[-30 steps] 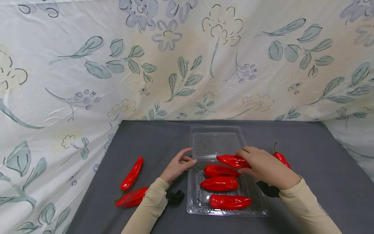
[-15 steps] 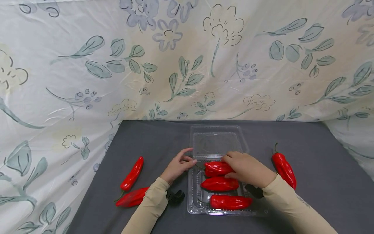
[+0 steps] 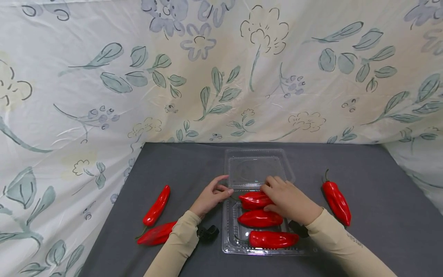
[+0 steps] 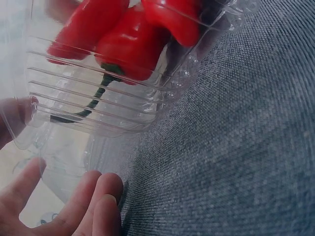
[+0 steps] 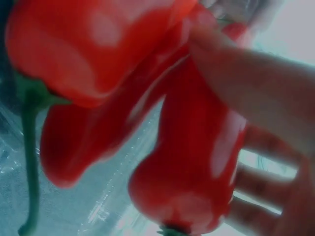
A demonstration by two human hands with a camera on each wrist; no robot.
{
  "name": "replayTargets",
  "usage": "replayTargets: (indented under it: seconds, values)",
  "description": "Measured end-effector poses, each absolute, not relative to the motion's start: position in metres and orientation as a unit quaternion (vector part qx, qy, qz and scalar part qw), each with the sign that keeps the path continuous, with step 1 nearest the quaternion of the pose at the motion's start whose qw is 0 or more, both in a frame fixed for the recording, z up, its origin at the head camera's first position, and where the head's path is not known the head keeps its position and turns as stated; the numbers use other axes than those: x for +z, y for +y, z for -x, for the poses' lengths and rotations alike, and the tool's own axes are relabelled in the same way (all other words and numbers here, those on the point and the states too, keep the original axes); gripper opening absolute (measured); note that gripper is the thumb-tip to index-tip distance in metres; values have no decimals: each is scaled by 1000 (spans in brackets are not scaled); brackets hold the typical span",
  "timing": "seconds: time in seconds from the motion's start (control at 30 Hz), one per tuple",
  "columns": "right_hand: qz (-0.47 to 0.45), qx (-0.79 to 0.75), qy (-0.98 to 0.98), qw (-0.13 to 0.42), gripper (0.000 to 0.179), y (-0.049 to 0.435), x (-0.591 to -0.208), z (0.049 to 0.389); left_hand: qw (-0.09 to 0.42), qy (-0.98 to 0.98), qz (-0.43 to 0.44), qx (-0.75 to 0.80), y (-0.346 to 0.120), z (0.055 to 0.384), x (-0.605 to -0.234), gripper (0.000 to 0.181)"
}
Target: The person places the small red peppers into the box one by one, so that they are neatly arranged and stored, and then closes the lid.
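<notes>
My right hand [image 3: 290, 199] holds a red pepper [image 3: 256, 198] by its stem end, low over the far part of a clear plastic clamshell box [image 3: 225, 240]. In the right wrist view, thumb and fingers wrap this pepper [image 5: 189, 162]. It overlaps another pepper [image 4: 135, 46], whose green stem points toward the box's left wall. Closer to me inside the box lie a middle pepper [image 3: 260, 218] and a front one [image 3: 273, 239], both crosswise. My left hand [image 3: 212, 195] stays at the box's far left corner, thumb at the rim, other fingers loosely extended.
The box's lid [image 3: 256, 169] lies opened away from me. Two peppers, one upper [image 3: 156, 206] and one lower [image 3: 155, 234], lie left on the grey cloth [image 3: 187, 165]; my left sleeve partly covers the lower. Another pepper [image 3: 336, 202] lies right. A floral curtain [image 3: 221, 77] stands behind.
My right hand has moved left and slightly down with its pepper, from near the lid's hinge onto the far pepper in the box. The left hand has stayed put.
</notes>
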State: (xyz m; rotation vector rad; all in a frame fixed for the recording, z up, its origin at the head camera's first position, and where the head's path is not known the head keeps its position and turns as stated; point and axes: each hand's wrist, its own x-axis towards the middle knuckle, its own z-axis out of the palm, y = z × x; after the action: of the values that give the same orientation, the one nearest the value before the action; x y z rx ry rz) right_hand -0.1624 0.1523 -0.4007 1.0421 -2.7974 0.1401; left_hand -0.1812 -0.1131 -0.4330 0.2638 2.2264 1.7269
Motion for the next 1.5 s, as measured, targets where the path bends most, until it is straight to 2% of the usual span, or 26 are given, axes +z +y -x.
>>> replayTargets:
  seconds: [0.3,0.53,0.77,1.1,1.27,1.5]
  values:
    - [-336,46,-936,96,61,154,-402,160,155,782,-97,596,-111,182,-432,59]
    - [-325,53,-940,84,69,159,-399,159,157,779,-101,598,-110,183,-433,59]
    - [-315,69,-943,84,66,167,-395,159,162,777,-102,600,-112,181,-435,59]
    - [-274,93,-948,134,56,212,-386,161,161,774,-95,605,-112,175,-439,59]
    - [-203,100,-970,89,55,247,-387,167,161,772,-95,607,-111,175,-442,60]
    - [-123,111,-986,31,64,292,-398,173,161,768,-98,612,-111,178,-440,60]
